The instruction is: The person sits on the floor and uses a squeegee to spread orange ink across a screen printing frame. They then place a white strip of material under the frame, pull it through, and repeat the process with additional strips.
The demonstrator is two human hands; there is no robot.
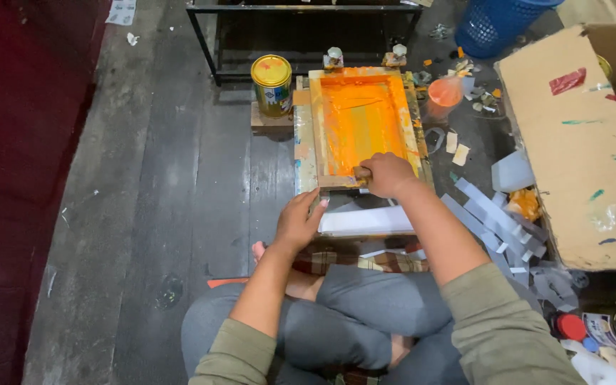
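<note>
A wooden printing frame point(316, 128) with a mesh covered in orange ink point(360, 121) lies on the dark plank floor in front of my crossed legs. My right hand point(388, 175) is closed on a wooden squeegee handle point(361, 172) at the frame's near edge. My left hand point(298, 219) rests with fingers spread on the near left corner, next to a white sheet point(365, 219) lying under the frame's front edge.
A yellow paint tin point(271, 85) stands left of the frame. An orange cup point(445, 92) and paper scraps lie to the right. A large cardboard box point(579, 135), grey-white paper strips point(490, 214), a blue basket point(497, 25) and a black metal rack point(301, 36) surround the spot.
</note>
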